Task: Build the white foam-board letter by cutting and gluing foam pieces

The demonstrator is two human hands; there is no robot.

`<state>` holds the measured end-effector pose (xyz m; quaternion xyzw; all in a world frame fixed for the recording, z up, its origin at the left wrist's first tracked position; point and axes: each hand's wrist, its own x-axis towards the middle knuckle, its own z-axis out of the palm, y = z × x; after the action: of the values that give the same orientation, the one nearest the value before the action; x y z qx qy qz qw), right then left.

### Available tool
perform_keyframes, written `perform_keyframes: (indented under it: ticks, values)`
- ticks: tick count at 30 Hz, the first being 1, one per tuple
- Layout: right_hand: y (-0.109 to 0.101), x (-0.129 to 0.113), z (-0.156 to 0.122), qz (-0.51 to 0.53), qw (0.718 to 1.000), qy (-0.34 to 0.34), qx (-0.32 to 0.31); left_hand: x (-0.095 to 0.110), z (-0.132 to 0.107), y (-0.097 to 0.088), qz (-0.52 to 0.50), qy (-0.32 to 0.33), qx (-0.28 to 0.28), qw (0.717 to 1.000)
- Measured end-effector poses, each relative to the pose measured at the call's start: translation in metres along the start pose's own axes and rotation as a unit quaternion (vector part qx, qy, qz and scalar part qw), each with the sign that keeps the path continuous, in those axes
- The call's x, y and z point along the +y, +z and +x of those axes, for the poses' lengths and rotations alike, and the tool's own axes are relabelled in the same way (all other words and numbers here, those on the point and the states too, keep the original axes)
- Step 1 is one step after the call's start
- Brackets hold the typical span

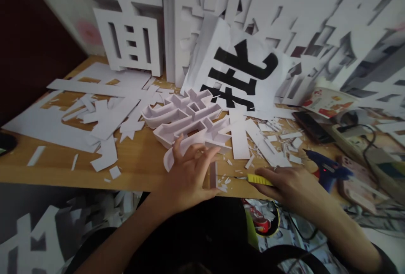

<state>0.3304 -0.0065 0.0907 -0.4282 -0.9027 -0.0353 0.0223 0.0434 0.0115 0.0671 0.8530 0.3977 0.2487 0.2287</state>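
Observation:
Near the table's front edge, my left hand (pixel 191 172) spans a short white strip (pixel 213 174). Its thumb is at the near end and its index finger by the far end, with the other fingers bent over a hollow white letter form (pixel 190 118). That form is a built-up character with thin standing walls and open channels, lying on the table. My right hand (pixel 287 183) is closed round a yellow utility knife (pixel 257 179), its blade pointing left towards the strip. Small white offcuts (pixel 225 183) lie between strip and blade.
A paper sheet with a black character (pixel 237 71) leans behind the form. Cut white boards (pixel 79 118) and scraps lie left, and a finished white character (pixel 129 37) stands behind them. At right are a blue glue gun (pixel 325 168), phones (pixel 313 126) and a paper cup (pixel 329 99).

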Motion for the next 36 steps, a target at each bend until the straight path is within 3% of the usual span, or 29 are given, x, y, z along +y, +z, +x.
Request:
perform_keyframes:
  ticks: [6,12,21,32,36]
  values:
    - [0.014,-0.016,-0.029,-0.025,0.997,0.063,-0.026,-0.008,0.049,-0.006,0.005,0.088,-0.144,0.986]
    - [0.03,-0.039,-0.029,-0.015,0.992,0.115,-0.059,-0.021,0.075,-0.009,0.003,0.111,-0.222,0.969]
    - [0.017,-0.061,-0.016,0.039,0.956,0.212,-0.198,-0.03,0.078,-0.001,0.018,0.101,-0.237,0.966]
    - [0.028,-0.059,-0.021,0.039,0.961,0.199,-0.186,-0.031,0.081,-0.001,0.02,0.098,-0.255,0.962]
    - [0.028,-0.058,-0.019,0.064,0.954,0.203,-0.213,-0.031,0.081,-0.001,0.015,0.096,-0.255,0.962]
